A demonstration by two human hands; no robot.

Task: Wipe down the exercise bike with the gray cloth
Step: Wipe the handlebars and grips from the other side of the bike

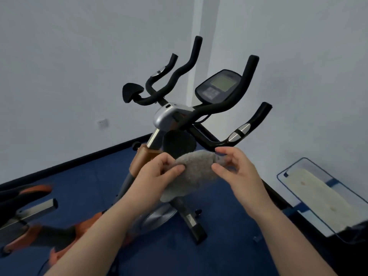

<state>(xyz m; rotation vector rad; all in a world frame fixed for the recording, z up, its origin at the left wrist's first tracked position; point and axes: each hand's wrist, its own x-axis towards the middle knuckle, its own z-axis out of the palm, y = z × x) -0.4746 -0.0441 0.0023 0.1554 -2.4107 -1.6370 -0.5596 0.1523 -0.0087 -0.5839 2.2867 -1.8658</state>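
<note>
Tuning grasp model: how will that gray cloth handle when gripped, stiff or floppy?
Likely floppy: the fuzzy gray cloth sags between the left hand and right hand, its lower end hanging loose. Probably light, since fingers alone pinch it up. The nap suggests it won't slip.

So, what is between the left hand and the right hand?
In the head view, the gray cloth spans the gap: the left hand and the right hand each pinch an end.

second bike [29, 214] blurred and cut off left, tray [326, 198] cropped right
</note>
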